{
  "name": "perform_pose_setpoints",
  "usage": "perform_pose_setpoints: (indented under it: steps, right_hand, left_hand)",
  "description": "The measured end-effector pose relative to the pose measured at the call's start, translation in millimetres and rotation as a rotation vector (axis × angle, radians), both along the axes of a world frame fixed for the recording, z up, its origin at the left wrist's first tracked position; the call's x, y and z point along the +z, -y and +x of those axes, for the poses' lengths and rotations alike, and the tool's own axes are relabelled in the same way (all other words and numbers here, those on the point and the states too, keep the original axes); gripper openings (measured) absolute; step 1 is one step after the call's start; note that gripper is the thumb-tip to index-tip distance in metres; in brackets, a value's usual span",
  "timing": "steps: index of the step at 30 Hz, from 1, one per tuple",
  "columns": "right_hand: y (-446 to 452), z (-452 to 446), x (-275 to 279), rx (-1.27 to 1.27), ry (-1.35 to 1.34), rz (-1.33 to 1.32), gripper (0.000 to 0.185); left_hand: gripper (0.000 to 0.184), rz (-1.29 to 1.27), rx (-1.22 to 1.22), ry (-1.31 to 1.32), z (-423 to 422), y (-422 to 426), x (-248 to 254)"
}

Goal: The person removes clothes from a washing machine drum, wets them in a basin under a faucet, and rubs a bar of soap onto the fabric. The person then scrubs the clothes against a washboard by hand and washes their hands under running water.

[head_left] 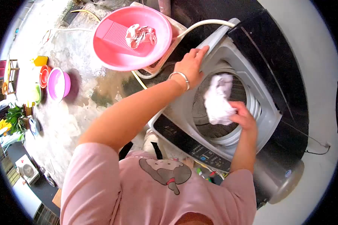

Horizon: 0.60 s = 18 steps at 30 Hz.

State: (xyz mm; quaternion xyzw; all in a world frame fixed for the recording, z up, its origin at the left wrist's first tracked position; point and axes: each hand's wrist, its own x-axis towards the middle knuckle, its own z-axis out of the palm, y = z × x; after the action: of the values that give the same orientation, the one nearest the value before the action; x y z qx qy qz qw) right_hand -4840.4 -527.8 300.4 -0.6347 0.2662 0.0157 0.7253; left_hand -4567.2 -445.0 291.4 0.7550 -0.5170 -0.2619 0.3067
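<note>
My right hand (245,115) is closed on a crumpled white cloth (218,101), which hangs over the open tub (202,123) of a top-loading washing machine (176,110). Motion blurs the cloth a little, and its exact kind cannot be made out. My left hand (191,67), with a bracelet at the wrist, rests on the machine's left edge with its fingers stretched along the rim; it holds nothing that I can see. The machine's dark lid (266,63) is raised at the far side. Its control panel (191,144) faces my body.
A pink basin (162,22) with a ribbed washboard stands left of the machine, holding a wet patterned cloth (139,36). A pale hose (202,22) runs between them. A purple basin (57,85), an orange basin (45,76) and plants (15,117) are farther left on the concrete floor.
</note>
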Motion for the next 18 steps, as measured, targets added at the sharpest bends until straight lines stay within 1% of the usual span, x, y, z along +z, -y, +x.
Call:
perform_pose_setpoints:
  steps: [1, 3, 5, 6, 7, 8, 9, 10, 12, 14, 15, 16, 17, 18]
  right_hand:
    - [-15, 9, 34, -0.112, 0.142, -0.090, 0.046]
    - [-31, 39, 78, -0.290, 0.203, -0.179, 0.063]
    - [-47, 86, 113, -0.440, 0.254, -0.246, 0.081]
    - [-53, 119, 133, -0.468, 0.272, -0.228, 0.079]
    - [-59, 152, 139, -0.502, 0.315, -0.211, 0.071]
    - [-59, 183, 145, -0.536, 0.356, -0.194, 0.063]
    - [-54, 210, 147, -0.508, 0.310, -0.196, 0.054]
    - [-48, 237, 141, -0.483, 0.262, -0.193, 0.046]
    - [-53, 303, 133, -0.538, 0.163, -0.228, 0.033]
    - [-39, 338, 93, -0.532, 0.025, -0.187, 0.029]
    - [-30, 358, 69, -0.518, -0.076, -0.227, 0.029]
    - [-26, 378, 44, -0.504, -0.179, -0.261, 0.029]
    - [-25, 395, 24, -0.500, -0.280, -0.256, 0.035]
    - [-24, 412, 6, -0.493, -0.378, -0.250, 0.041]
  left_hand:
    - [0.079, 0.002, 0.009, 0.012, 0, -1, -1]
    - [0.080, 0.002, 0.009, -0.015, 1, -4, 2]
    - [0.078, -0.022, 0.010, -0.059, 5, -9, 4]
    - [0.076, -0.058, 0.012, -0.093, 5, -11, -3]
    - [0.071, -0.181, -0.013, -0.199, 9, -11, -24]
    - [0.068, -0.259, -0.065, -0.229, 12, -10, -45]
    - [0.066, -0.334, -0.120, -0.261, 15, -9, -65]
    - [0.064, -0.333, -0.104, -0.429, 36, -40, -43]
    - [0.060, -0.187, -0.053, -0.508, 82, -96, -35]
    - [0.058, -0.095, -0.289, -0.579, 158, -155, -40]
    - [0.052, -0.042, -0.301, -0.548, 199, -188, -44]
    - [0.051, 0.030, -0.304, -0.480, 241, -218, -50]
    - [0.046, 0.104, -0.208, -0.460, 279, -250, -78]
    - [0.042, 0.185, -0.122, -0.442, 322, -282, -87]
